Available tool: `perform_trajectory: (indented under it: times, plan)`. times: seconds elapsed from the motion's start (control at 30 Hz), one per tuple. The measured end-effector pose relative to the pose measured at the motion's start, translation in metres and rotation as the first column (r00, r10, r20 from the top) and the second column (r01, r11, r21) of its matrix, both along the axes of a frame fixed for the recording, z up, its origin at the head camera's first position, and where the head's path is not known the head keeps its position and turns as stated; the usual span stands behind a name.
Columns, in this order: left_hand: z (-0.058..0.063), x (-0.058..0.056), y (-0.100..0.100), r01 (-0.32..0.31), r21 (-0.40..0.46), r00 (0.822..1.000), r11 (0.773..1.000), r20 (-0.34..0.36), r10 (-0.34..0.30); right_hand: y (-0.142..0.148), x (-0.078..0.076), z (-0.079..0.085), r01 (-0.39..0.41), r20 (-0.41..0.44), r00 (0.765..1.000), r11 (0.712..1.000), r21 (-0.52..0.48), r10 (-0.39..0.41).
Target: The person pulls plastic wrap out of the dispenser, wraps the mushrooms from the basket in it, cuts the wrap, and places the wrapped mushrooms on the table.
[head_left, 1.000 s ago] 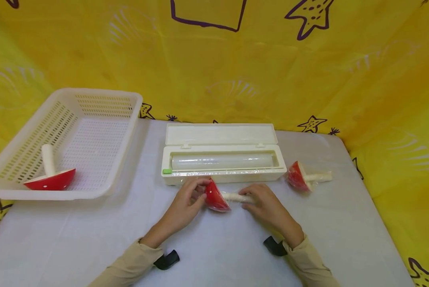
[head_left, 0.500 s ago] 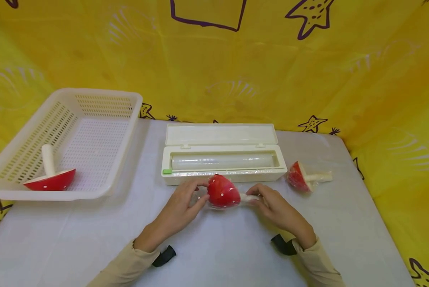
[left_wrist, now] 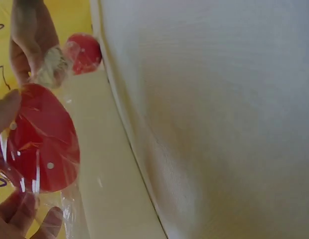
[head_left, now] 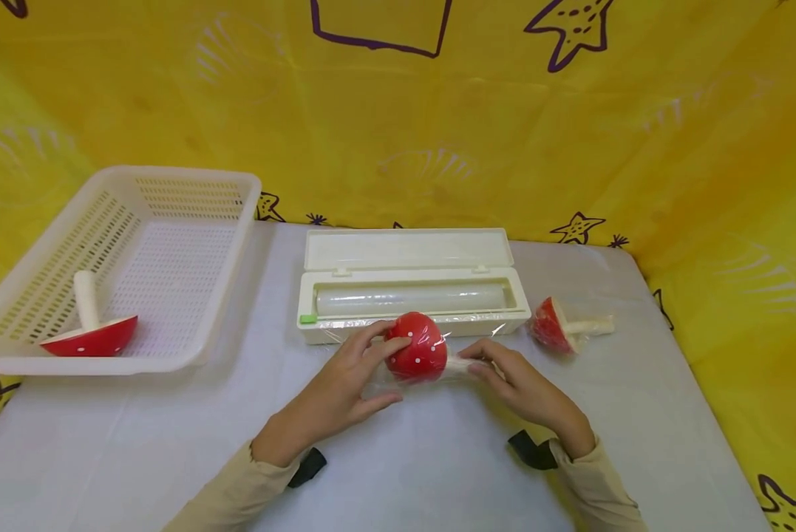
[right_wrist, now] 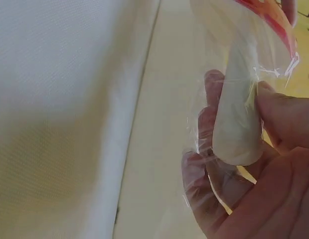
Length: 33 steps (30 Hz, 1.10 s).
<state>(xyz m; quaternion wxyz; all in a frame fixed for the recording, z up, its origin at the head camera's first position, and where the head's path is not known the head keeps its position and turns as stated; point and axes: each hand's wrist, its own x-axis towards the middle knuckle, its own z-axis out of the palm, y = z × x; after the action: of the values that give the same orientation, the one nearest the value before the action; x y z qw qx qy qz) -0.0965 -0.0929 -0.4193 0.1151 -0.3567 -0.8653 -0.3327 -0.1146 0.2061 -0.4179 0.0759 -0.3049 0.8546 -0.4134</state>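
A toy mushroom with a white-dotted red cap and white stem, wrapped in clear film, is held up in front of a cling film box. My right hand grips its stem, the thumb on one side and the fingers on the other, through the film. My left hand lays its fingers on the cap's left side, while the thumb points out below, apart from the cap. In the left wrist view, loose film hangs around the cap and over some fingertips.
The box's lid stands open behind a roll of film. Another film-wrapped toy mushroom lies to the box's right. At the left, a white plastic basket holds an unwrapped one. A yellow printed cloth hangs behind.
The mushroom's cap has turned from side-on to dotted top towards me and risen slightly. My left fingers have moved further onto the cap and the thumb has spread away; the right hand still holds the stem.
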Motion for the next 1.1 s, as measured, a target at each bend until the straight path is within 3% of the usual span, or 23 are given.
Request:
perform_trajectory:
  times: [0.33, 0.73, 0.9, 1.1]
  plan:
    - [-0.001, -0.014, 0.01, -0.04, 0.009, 0.998, 0.999, -0.048, 0.041, -0.001, -0.002, 0.005, 0.044, 0.076, 0.996, 0.999, 0.028, -0.046]
    - [0.007, -0.02, 0.012, -0.05, -0.076, 0.999, 0.996, -0.01, 0.049, -0.001, -0.005, 0.011, 0.069, 0.146, 0.987, 0.997, 0.018, -0.071]
    - [0.006, -0.021, 0.011, -0.036, -0.101, 0.999, 0.994, 0.002, 0.036, -0.003, -0.006, 0.009, 0.081, 0.009, 0.997, 0.996, 0.036, -0.081]
    - [0.005, -0.021, 0.013, -0.06, -0.175, 0.998, 0.983, -0.016, 0.058, -0.006, -0.007, 0.009, 0.115, -0.113, 0.988, 0.991, 0.071, -0.106]
